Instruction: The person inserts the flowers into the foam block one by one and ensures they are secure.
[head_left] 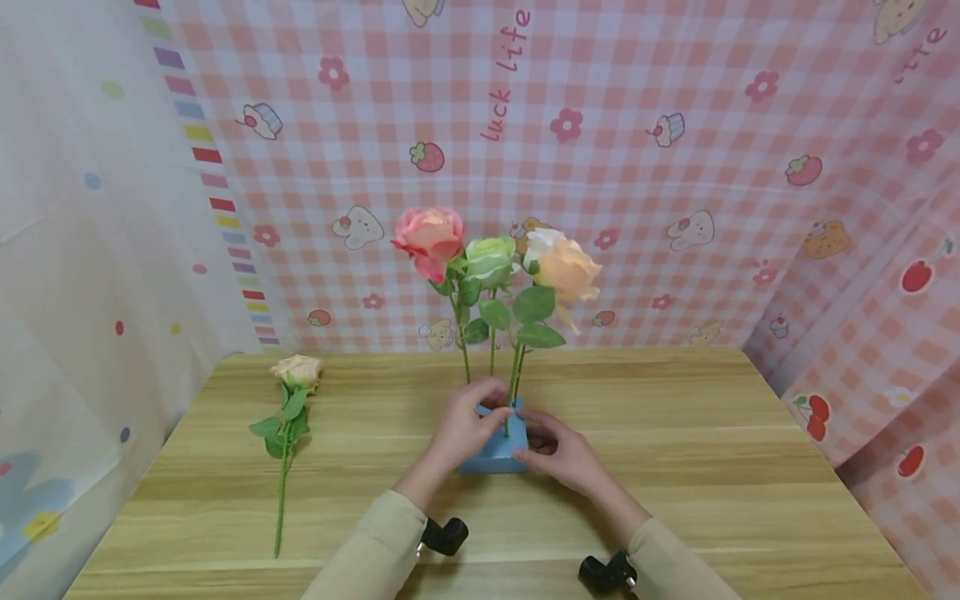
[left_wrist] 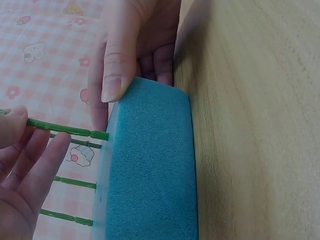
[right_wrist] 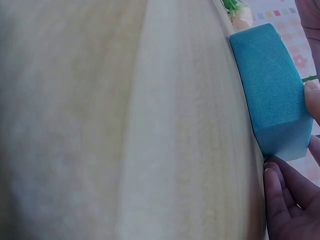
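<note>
Blue foam block (head_left: 491,463) sits mid-desk, roughly halfway between the left and right edges of the desk (head_left: 675,442). Left hand (head_left: 467,423): thumb and fingers pinch the front stem (left_wrist: 70,130), its lower end at the block's top face; stems overlap, so depth of insertion can't be told. Right hand (head_left: 567,457): grips the block at its right end, thumb on the top edge, fingers about the side.

Four blooms upright above the block: pink rose (head_left: 431,237) leftmost, green rose (head_left: 491,262) centre, peach rose (head_left: 567,268) right, white rose (head_left: 541,244) partly behind the peach one. Cream rose (head_left: 297,372) lies flat near the desk's left edge, bloom toward the back left corner, stem toward the front edge. Both forearms in beige sleeves (head_left: 372,537), black wrist mount (head_left: 447,535) on each. Pink checked cloth (head_left: 637,50) hangs beyond the back edge.
</note>
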